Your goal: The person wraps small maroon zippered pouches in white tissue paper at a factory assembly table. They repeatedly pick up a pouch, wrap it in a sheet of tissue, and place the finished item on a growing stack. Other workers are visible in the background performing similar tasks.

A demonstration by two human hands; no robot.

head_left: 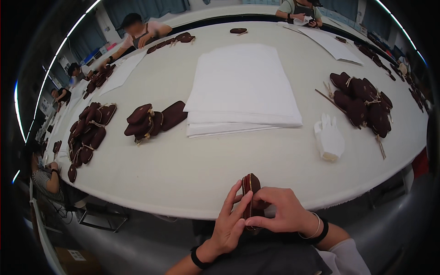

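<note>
The small dark maroon zippered pouch [251, 197] sits at the near edge of the large white tabletop [192, 169], held upright between both hands. Its lower half is hidden behind the fingers, and whether the gold zipper is open cannot be determined. The left hand [228, 227] has its fingers closed on the left side of the pouch; the right hand [283, 214] grips its right side, thumb and forefinger pinched at the zipper edge.

Beyond the pouch, at the tabletop's centre, lies a stack of white paper sheets [242, 87]. Left of the stack rests a cluster of matching maroon pouches [153, 120]; right of it, a white glove [329, 137] and another heap of maroon pouches [363, 106]. Their contents are not visible.
</note>
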